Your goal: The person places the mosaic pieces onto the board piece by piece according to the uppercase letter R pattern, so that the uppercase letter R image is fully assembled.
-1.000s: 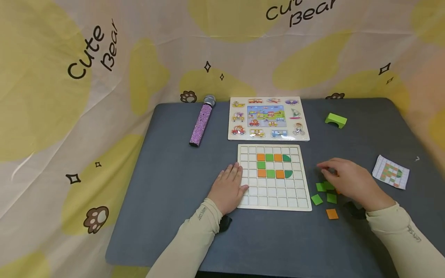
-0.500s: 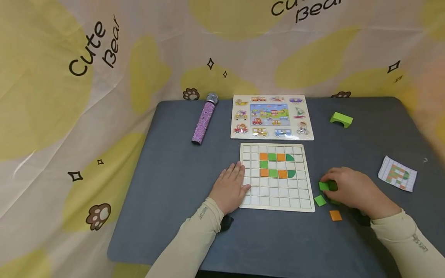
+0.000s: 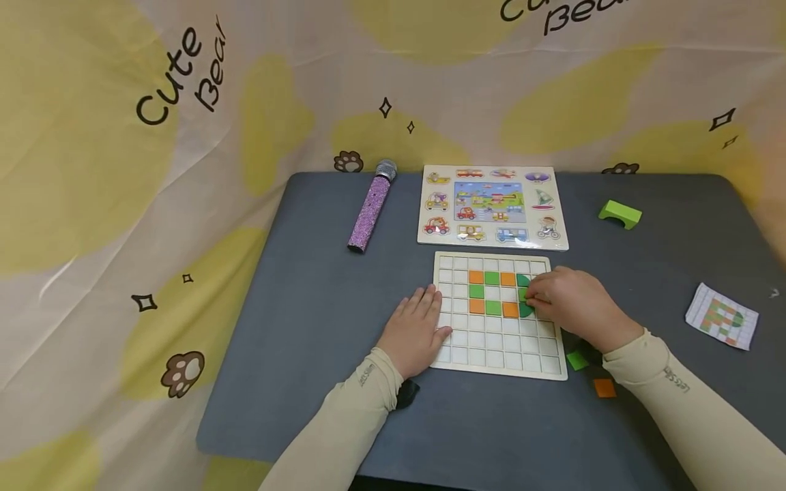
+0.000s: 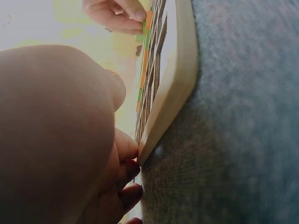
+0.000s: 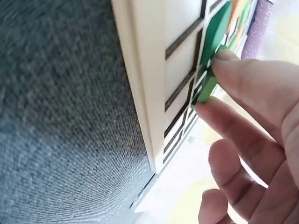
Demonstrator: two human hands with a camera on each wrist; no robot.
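Observation:
A white grid board (image 3: 475,356) with a pale wooden rim lies on the table, bearing several orange and light green square tiles. Two dark green rounded tiles (image 5: 217,32) sit at the right end of the pattern. Between these two, my right hand (image 3: 577,303) pinches a light green square tile (image 5: 208,88) with thumb and index finger, tilted at its cell; the fingertips partly cover it. Its other fingers are loosely bent. My left hand (image 3: 410,334) rests on the board's left edge, fingers straight, thumb near the lower left cells.
Right of the board lie a green tile (image 3: 577,360) and an orange tile (image 3: 604,388); the right sleeve may hide more. A printed pattern card (image 3: 722,316), a green arch block (image 3: 620,213), a picture puzzle (image 3: 436,239) and a purple glitter microphone (image 3: 370,213) stand around.
My right hand has gone from the loose tiles left onto the board, bringing a light green tile. The left hand stays on the board edge. The head view has shifted slightly.

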